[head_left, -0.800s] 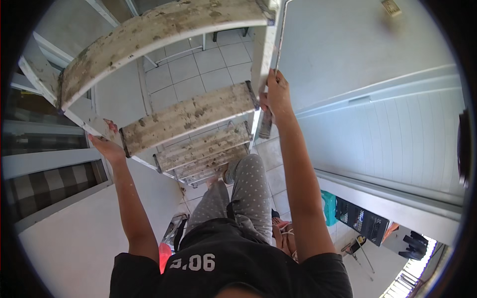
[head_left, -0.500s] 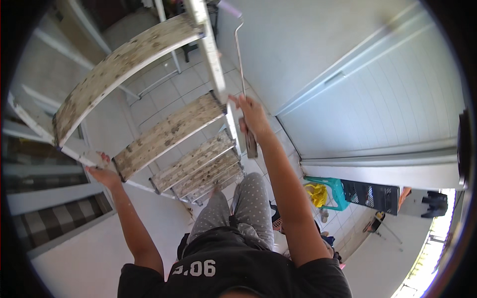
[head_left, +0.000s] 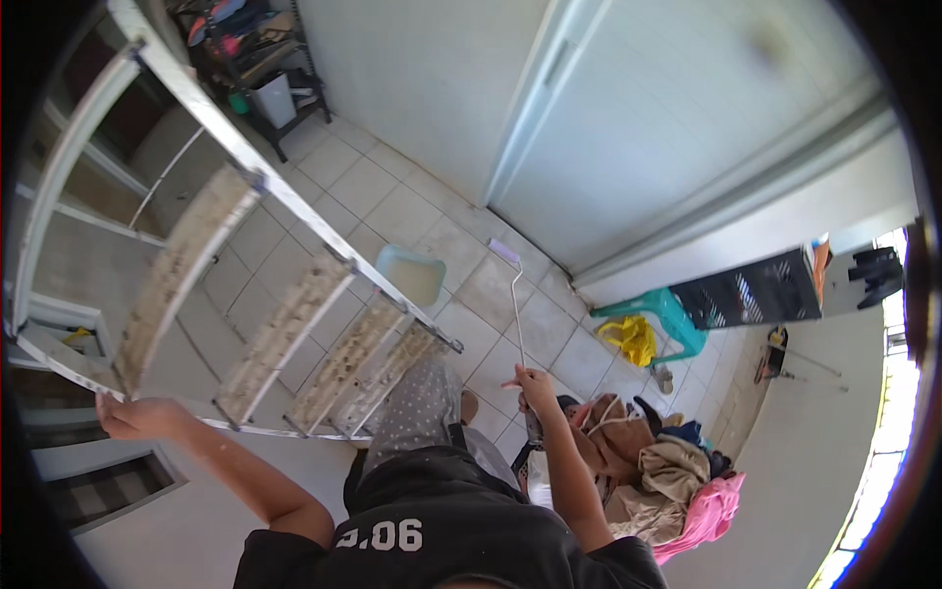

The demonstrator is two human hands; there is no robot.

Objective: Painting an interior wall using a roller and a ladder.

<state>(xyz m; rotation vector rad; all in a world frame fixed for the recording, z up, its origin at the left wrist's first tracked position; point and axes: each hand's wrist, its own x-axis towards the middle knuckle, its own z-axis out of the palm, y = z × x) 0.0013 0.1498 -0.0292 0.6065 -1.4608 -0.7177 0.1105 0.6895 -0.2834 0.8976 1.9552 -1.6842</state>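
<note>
A white stepladder (head_left: 339, 240) with worn, paint-spotted treads stands tilted across my left side. My left hand (head_left: 147, 417) is closed round its near side rail, close to a tread's end; part of the fingers is hidden behind the rail. In my right hand (head_left: 533, 388) is a paint roller (head_left: 517, 299), gripped by its handle, its long wire frame pointing away from me. The lilac roller head hangs over the tiled floor, to the right of a pale green basin (head_left: 412, 275) holding whitish liquid.
A teal plastic stool (head_left: 667, 319) with a yellow bag (head_left: 633, 339) stands right of me, near a black crate (head_left: 751, 292). Clothes (head_left: 667, 476) lie heaped by my right arm. Beyond are a pale door (head_left: 687, 118) and a dark shelf rack (head_left: 260, 74).
My right hand has come down and nearer with the roller, which was raised in front of the wall. The view has shifted, bringing the basin and clothes into sight. My left hand stays at the ladder.
</note>
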